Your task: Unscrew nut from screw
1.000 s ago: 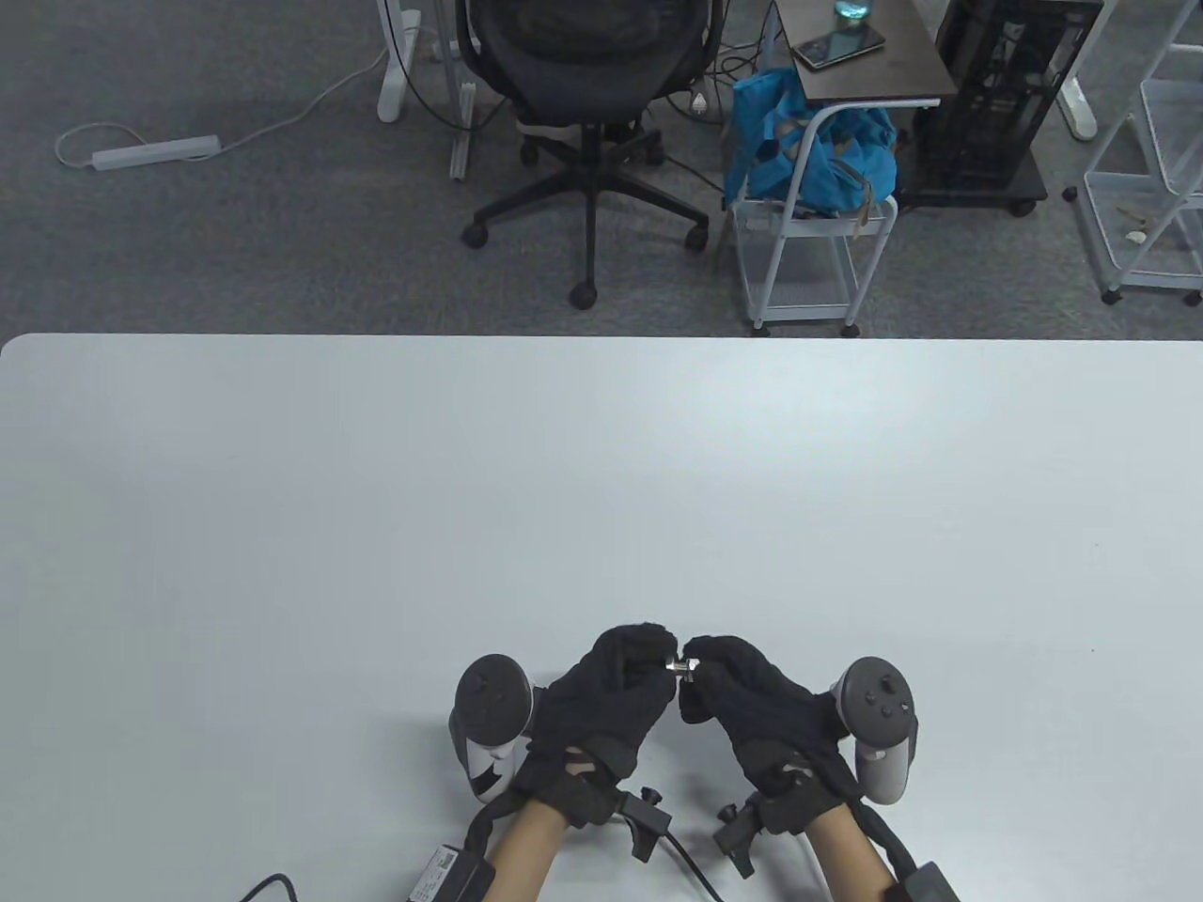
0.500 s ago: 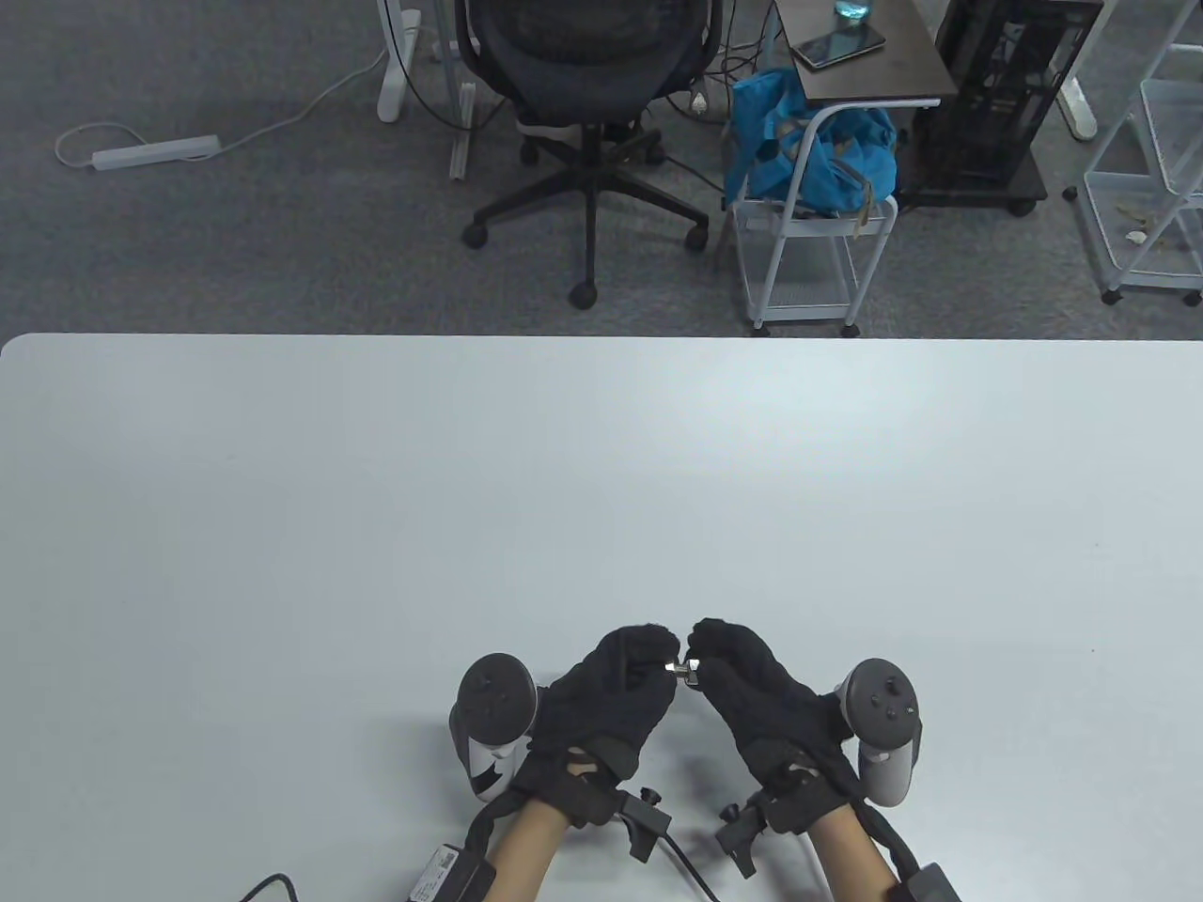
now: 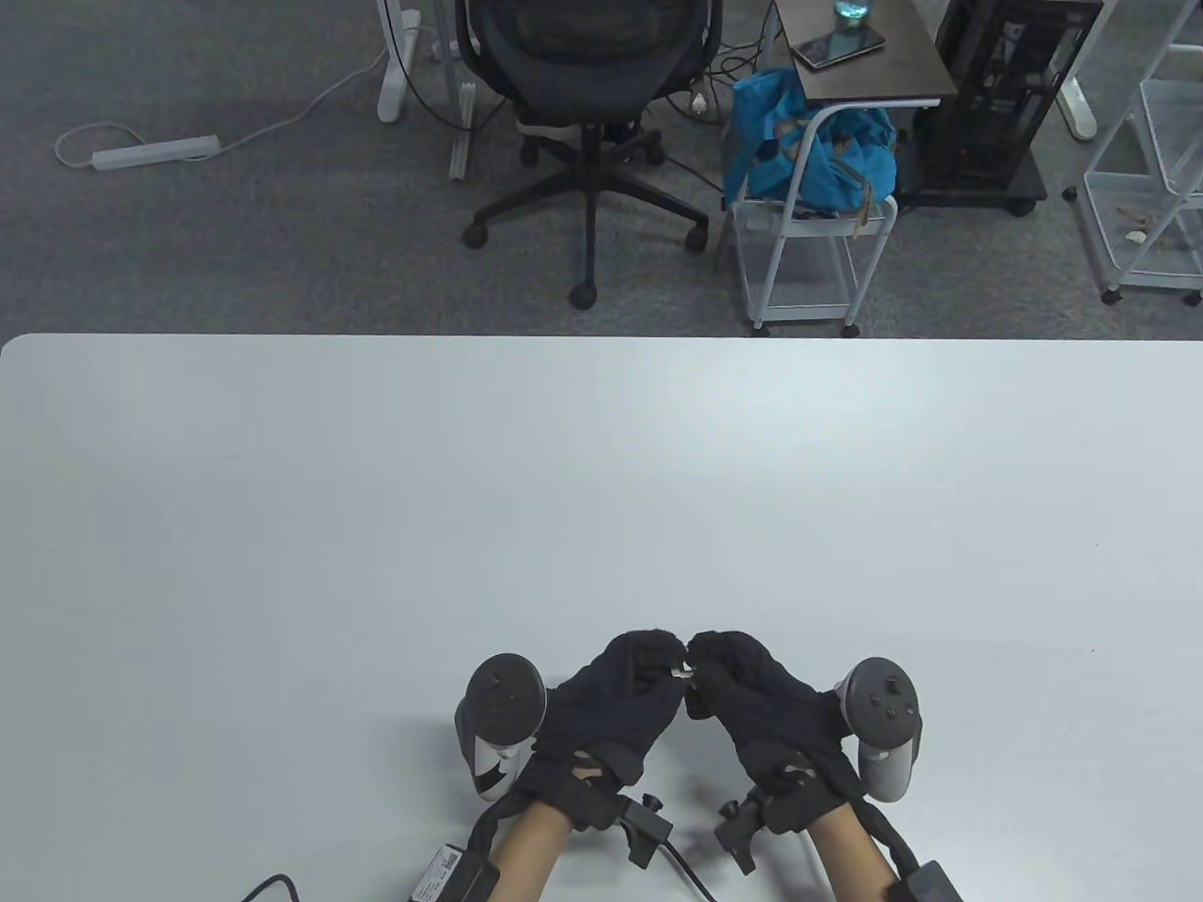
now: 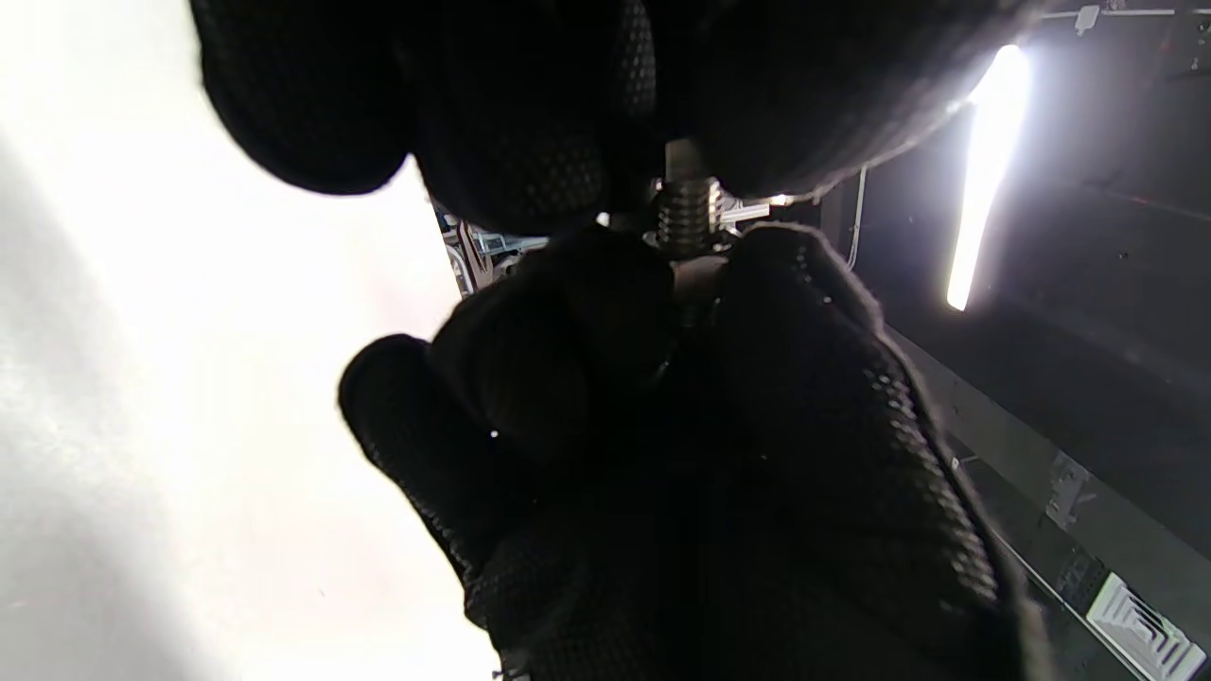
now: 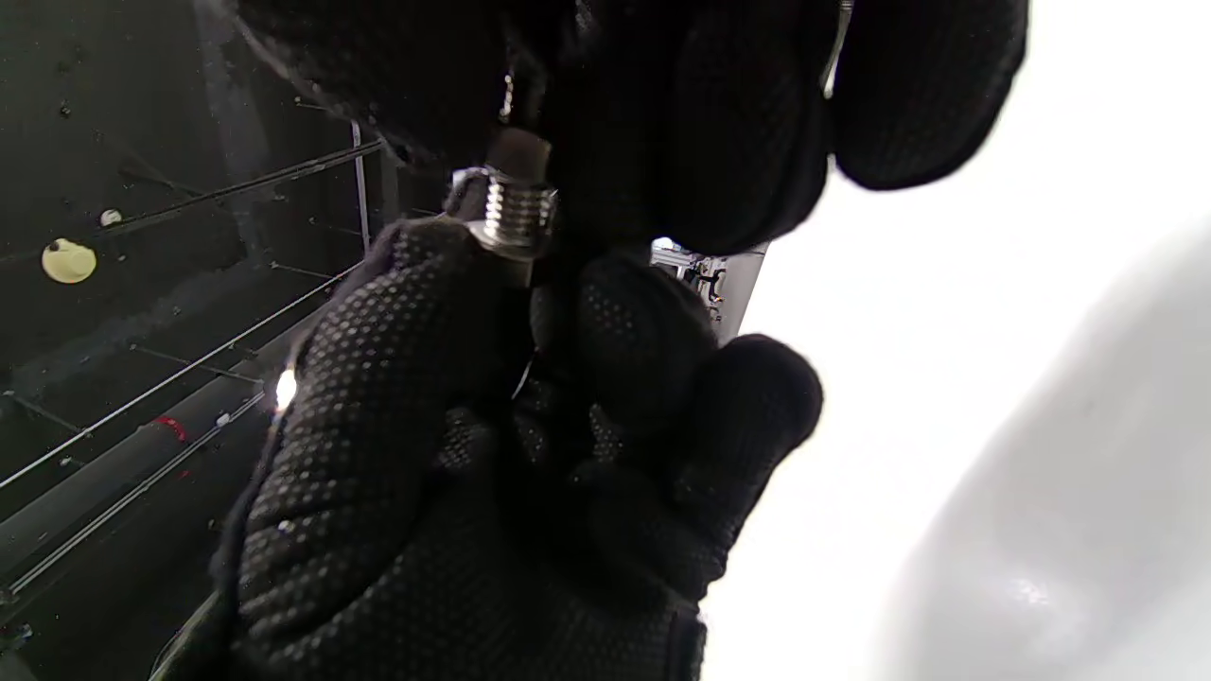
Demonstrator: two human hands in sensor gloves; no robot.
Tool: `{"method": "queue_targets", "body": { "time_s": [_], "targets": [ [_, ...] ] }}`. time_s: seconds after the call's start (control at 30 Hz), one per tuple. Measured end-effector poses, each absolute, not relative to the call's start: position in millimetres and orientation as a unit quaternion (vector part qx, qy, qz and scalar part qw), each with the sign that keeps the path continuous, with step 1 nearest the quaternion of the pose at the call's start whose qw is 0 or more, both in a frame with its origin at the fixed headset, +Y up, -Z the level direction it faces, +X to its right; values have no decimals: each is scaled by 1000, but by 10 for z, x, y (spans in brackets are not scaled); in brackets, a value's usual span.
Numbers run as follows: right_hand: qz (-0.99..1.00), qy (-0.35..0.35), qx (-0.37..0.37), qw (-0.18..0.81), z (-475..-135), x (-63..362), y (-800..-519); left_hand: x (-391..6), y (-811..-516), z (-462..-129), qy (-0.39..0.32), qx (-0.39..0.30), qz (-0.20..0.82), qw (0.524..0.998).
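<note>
A small metal screw [image 3: 680, 672] with a nut on it is held between my two black-gloved hands, just above the table near its front edge. My left hand [image 3: 658, 661] pinches the screw's left end. My right hand [image 3: 704, 663] pinches the right end, where the nut sits. Only a sliver of metal shows between the fingertips in the table view. The left wrist view shows the bare thread [image 4: 688, 213] between both hands' fingertips. The right wrist view shows the shiny thread [image 5: 516, 213] running from my right fingertips into my left hand's fingers.
The white table [image 3: 601, 489] stretches ahead of my hands. A black cable [image 3: 268, 885] lies at the front edge on the left. Beyond the far edge stand an office chair [image 3: 587, 56] and a white cart with a blue bag [image 3: 808, 160].
My hands have closed in on each other, so less of the screw shows. My right hand's fingers have shifted around the nut end. Both hands have sunk slightly toward me.
</note>
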State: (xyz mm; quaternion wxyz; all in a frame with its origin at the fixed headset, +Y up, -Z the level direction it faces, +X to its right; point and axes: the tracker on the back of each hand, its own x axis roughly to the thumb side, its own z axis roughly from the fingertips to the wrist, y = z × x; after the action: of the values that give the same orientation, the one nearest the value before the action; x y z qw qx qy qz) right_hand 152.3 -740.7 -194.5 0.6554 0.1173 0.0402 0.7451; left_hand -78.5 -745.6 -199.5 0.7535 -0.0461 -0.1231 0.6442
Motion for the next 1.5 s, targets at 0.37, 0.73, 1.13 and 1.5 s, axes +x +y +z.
{"method": "queue_targets", "body": {
  "time_s": [0.37,0.73,1.13,1.5],
  "targets": [
    [749,49,98,654,-1937,1518,-7468,-803,-7448,-1992,-119,-32,664,738],
    [751,33,108,651,-1940,1511,-7419,-782,-7473,-1996,-129,-45,650,748],
    [735,60,120,664,-1940,1517,-7426,-806,-7477,-1994,-114,-34,664,738],
    [737,66,113,663,-1950,1514,-7433,-788,-7464,-1983,-122,-28,657,744]
  ]
}}
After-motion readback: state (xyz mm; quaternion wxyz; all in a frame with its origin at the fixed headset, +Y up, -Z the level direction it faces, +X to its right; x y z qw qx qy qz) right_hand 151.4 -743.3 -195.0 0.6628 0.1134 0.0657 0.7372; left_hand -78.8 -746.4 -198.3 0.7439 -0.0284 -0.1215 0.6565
